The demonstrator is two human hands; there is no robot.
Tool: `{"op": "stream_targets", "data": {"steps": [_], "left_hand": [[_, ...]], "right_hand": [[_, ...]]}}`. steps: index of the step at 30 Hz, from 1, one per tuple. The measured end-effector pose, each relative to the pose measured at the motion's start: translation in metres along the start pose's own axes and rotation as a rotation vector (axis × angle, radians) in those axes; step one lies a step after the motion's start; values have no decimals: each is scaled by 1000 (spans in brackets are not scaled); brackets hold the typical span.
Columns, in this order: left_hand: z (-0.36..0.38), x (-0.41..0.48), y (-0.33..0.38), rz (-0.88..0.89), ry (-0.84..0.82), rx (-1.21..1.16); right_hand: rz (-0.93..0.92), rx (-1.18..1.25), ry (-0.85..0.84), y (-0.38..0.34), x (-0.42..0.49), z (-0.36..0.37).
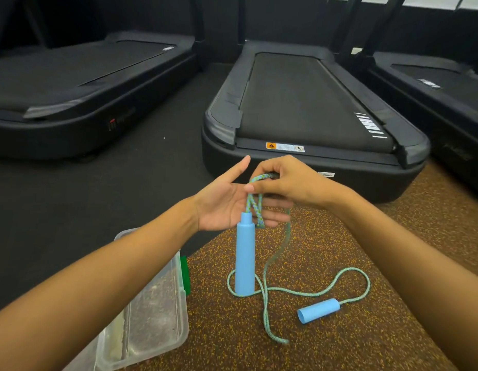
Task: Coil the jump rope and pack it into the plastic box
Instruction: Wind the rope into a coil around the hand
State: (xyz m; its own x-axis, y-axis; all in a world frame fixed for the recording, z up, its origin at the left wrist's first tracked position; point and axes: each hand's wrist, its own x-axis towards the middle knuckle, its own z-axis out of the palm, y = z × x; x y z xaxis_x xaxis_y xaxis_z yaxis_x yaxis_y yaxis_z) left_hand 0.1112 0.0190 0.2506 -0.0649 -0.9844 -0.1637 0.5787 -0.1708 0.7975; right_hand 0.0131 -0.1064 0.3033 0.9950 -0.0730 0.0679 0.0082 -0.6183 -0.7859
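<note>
The left hand (224,202) is held flat and spread, palm turned right, thumb pointing up and far. Turns of the rope (255,207) cross its fingers; how many turns there are is hard to make out, since the strands overlap and the right hand covers their top. The right hand (291,183) is curled over that top, fingertips pinching the rope where it loops above the left palm; the exact contact is hidden under its fingers.

One blue handle (245,255) hangs upright from the left hand, its lower end at the floor inside a loop of rope; whether it touches the floor cannot be told. From the hands a blurred strand drops down to the speckled brown floor (339,344), where the rope lies in loose curves and ends at the second handle (319,310), lying on its side to the right, near.

The clear box (157,317) sits open on the floor at near left, partly hidden by the left forearm and cut off at the bottom edge. A green clip (184,274) shows on its right side. Dark treadmills (312,103) stand far behind, their tops cut off.
</note>
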Motion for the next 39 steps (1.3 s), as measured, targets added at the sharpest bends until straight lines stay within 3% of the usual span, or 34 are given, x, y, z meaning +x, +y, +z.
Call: {"op": "stream_targets", "data": {"steps": [10,13,16,22,29,35,39], "left_hand": [[3,-3,2,-37,-207,-56],[3,-3,7,30,-194,-111],[4,-2,12,131,-125,-162],[1,-6,22,348,155,-246],[-10,-16,32,473,290,-264],[-17,-20,29,464,359,-242],[-21,-21,27,429,373,-239]], "right_hand": [[105,314,140,21,1,-2],[158,486,141,33,-2,-1],[194,505,112,42,-5,9],[243,371,-40,45,-13,22],[315,142,-306,33,-19,18],[152,-476,-255,17,-15,22],[53,-551,-207,6,-14,29]]}}
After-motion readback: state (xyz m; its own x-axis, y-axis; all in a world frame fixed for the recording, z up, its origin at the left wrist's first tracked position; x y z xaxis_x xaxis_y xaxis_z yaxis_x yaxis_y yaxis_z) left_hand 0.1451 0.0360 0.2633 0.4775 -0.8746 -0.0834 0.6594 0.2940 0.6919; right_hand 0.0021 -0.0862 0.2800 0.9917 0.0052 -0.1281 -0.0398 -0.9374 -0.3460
